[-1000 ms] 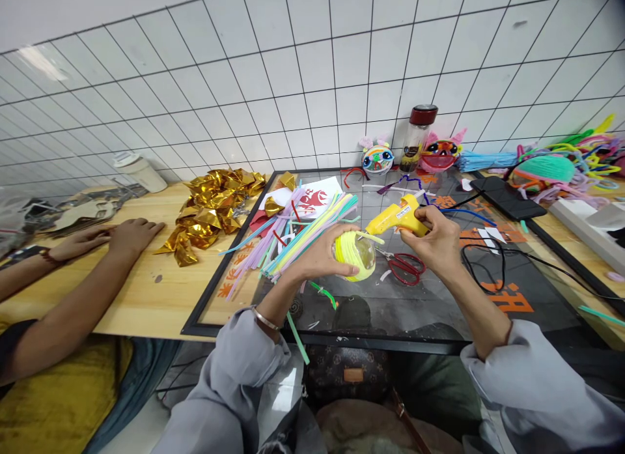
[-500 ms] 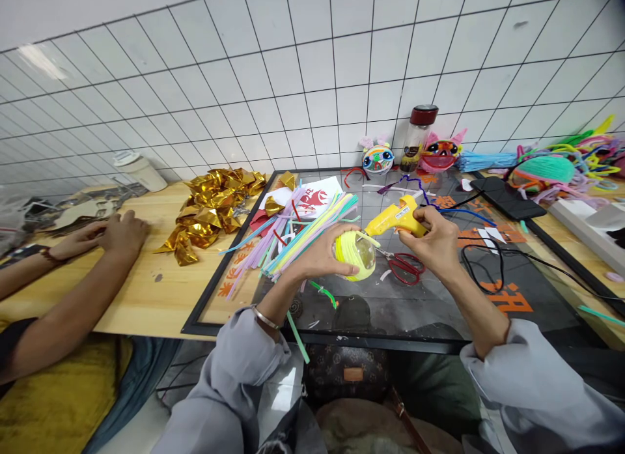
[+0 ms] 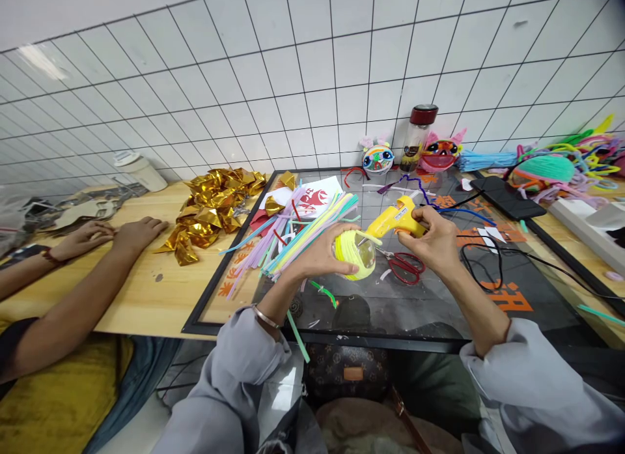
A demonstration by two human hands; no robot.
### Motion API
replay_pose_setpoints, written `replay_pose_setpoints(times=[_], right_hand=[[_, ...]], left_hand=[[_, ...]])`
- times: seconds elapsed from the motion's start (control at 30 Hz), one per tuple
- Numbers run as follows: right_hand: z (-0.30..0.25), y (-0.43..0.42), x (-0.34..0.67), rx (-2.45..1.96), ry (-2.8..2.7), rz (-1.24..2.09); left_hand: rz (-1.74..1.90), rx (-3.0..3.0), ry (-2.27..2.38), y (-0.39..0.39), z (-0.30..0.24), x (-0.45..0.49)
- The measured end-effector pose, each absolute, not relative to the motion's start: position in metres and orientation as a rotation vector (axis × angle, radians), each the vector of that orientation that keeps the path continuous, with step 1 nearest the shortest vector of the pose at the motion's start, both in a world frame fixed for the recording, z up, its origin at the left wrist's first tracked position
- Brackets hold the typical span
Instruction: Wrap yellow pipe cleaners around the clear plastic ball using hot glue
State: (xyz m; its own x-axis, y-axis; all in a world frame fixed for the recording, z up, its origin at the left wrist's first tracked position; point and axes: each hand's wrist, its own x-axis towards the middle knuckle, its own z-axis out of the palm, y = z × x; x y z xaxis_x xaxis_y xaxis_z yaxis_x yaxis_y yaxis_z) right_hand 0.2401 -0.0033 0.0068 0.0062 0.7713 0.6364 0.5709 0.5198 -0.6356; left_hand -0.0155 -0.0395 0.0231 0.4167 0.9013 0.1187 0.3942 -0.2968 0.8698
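Observation:
My left hand [image 3: 326, 253] is closed around a clear ball [image 3: 352, 264] partly wrapped in yellow pipe cleaner. A loose yellow end sticks out over the ball's upper right. In my right hand [image 3: 434, 236] is a yellow hot glue gun [image 3: 394, 218], its nozzle pointing down-left at the ball's top; whether it touches the surface I cannot tell. Red-handled scissors [image 3: 407, 268] lie on the dark mat just below the glue gun. Left of the ball, a bundle of pastel pipe cleaners [image 3: 305, 236] rests over a white sheet with a red print [image 3: 319, 198].
Crumpled gold foil [image 3: 209, 206] lies left, near a co-worker's hands [image 3: 139, 236]. Along the wall stand two decorated balls [image 3: 377, 159] and a bottle [image 3: 418, 138]. A phone [image 3: 510, 198], black cable [image 3: 488, 288] and colourful pipe cleaners [image 3: 586, 154] are at right.
The glue gun has shifted very slightly left in my right hand. My left hand and the ball look nearly still. The co-worker's nearer hand has slid right along the table.

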Motion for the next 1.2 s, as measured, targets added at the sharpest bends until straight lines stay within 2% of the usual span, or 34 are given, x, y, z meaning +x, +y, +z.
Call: replay_pose_setpoints(times=[0.2,0.47,0.73,0.83,1.03,1.2], right_hand=[[-0.008,0.014,0.252,-1.537,-1.581,0.099],[-0.011,0.016,0.257,-2.038,-1.955,0.031],[-0.012,0.010,0.252,-2.039,-2.084,-0.095],[-0.010,0.006,0.250,-1.861,-2.005,-0.226],[0.005,-0.021,0.235,-0.678,-1.847,-0.323],[0.009,-0.039,0.219,-0.473,-1.863,-0.440]], left_hand=[[0.804,1.865,1.095,-0.039,0.022,-0.015],[0.836,1.889,1.076,-0.040,0.024,-0.014],[0.860,1.943,1.064,-0.040,0.022,-0.014],[0.853,1.959,1.066,-0.041,0.023,-0.014],[0.875,2.017,1.107,-0.043,0.023,-0.011],[0.941,2.117,1.102,-0.042,0.017,-0.009]])
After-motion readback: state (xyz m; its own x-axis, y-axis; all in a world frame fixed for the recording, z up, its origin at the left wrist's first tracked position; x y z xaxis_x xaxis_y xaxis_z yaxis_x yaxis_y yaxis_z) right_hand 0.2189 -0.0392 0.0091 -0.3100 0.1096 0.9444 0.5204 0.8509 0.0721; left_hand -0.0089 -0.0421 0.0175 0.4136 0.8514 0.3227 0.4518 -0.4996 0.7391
